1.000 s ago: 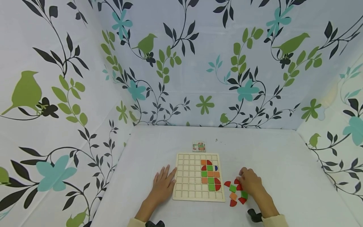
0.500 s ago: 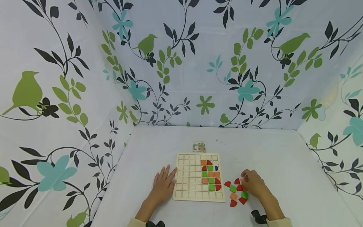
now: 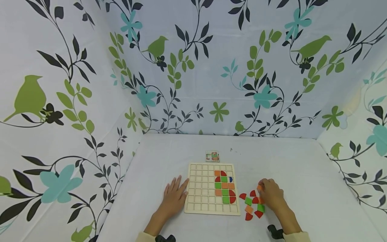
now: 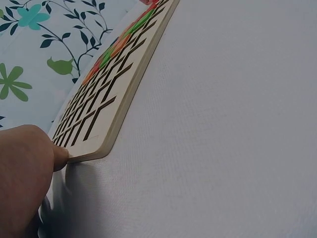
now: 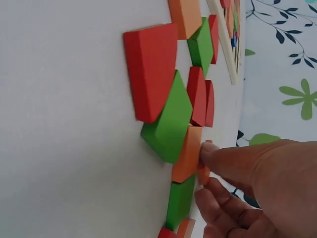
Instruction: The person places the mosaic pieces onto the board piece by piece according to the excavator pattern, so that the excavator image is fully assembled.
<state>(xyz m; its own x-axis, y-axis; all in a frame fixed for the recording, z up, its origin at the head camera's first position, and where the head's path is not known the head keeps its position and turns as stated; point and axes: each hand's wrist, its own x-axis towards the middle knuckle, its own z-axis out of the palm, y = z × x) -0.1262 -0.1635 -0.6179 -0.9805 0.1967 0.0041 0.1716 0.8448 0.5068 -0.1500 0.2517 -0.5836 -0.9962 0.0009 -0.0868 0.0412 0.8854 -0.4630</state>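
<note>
1. My right hand [image 3: 271,194], an orange block [image 3: 259,188] between finger and thumb, has bare white table [image 3: 317,181] along its outer side, wide enough to pass.
2. Loose blocks [image 3: 248,201], several touching, crowd the ground between that hand and the board [image 3: 201,201], obstructing a low path to its near right side.
3. Beyond the cluster, a flat strip of table leads to the board's far right corner.
4. My left hand [image 3: 173,201] touches the board's left edge, barring entry there.
5. A small card [image 3: 212,156] lies just past the far edge, with passage either side.
6. Patterned curtains [image 3: 196,84] close off the back and sides.
</note>
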